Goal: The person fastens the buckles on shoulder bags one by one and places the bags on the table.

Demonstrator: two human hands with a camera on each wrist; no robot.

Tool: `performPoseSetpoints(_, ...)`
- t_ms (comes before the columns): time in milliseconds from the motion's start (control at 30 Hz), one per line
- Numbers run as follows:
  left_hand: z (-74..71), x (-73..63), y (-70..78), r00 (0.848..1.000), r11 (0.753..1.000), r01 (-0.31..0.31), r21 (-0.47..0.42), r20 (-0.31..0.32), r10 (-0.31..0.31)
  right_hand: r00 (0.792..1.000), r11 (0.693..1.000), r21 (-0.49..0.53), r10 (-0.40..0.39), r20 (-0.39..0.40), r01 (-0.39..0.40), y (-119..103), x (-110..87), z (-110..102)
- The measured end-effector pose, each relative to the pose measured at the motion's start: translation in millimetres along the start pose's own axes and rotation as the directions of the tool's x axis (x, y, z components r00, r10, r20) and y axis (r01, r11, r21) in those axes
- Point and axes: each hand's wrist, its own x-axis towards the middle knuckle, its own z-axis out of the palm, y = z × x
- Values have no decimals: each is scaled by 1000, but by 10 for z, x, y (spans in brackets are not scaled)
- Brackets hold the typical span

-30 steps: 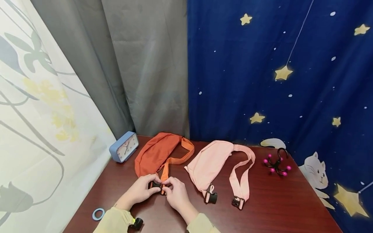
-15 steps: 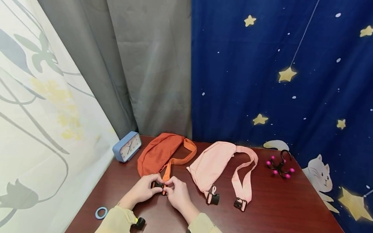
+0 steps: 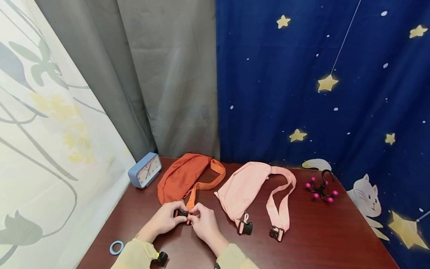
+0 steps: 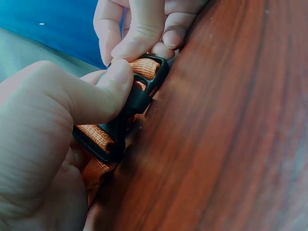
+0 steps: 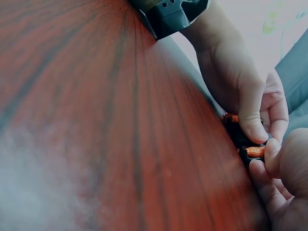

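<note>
An orange-red waist bag [image 3: 183, 177] lies at the back left of the table, its orange strap [image 3: 207, 185] looping down toward the hands. Between the hands is the strap's black side-release buckle [image 4: 139, 101], its two halves joined, with orange webbing at both ends. My left hand [image 3: 167, 218] pinches one half, its thumb pressing over the middle in the left wrist view. My right hand [image 3: 205, 223] pinches the other end where the webbing loops through. Fingers hide part of the buckle, which sits close over the table.
To the right lies a pink waist bag [image 3: 242, 190] with its buckle halves apart. A blue clock [image 3: 145, 170] stands at the back left, a blue ring [image 3: 116, 247] lies front left, and a black hook rack with pink tips [image 3: 321, 189] sits at the far right.
The head view shifts slightly. Both hands keep their pinch on the buckle in nearly the same place; nothing else visibly moves.
</note>
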Motion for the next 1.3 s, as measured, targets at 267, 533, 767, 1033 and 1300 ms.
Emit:
performPoseSetpoints(267,-10,28,3,1000,1000,-7,4,-5,7,1000,1000,8,6,0,-6,-33,30,-2)
performPoseSetpoints(533,-9,34,15,1000,1000,-6,4,2,6,1000,999,34,19,15,-19,-14,46,0)
performPoseSetpoints(767,-8,12,7,1000,1000,10,1,10,-10,999,998,55,40,37,-42,-3,39,-1)
performPoseSetpoints(1033,-3,-17,-5,1000,1000,2,-19,13,-2,998,996,75,47,46,-50,-14,19,2)
performPoseSetpoints(1300,-3,-9,-23,1000,1000,7,-20,14,-7,996,995,73,63,61,-67,-31,18,-15)
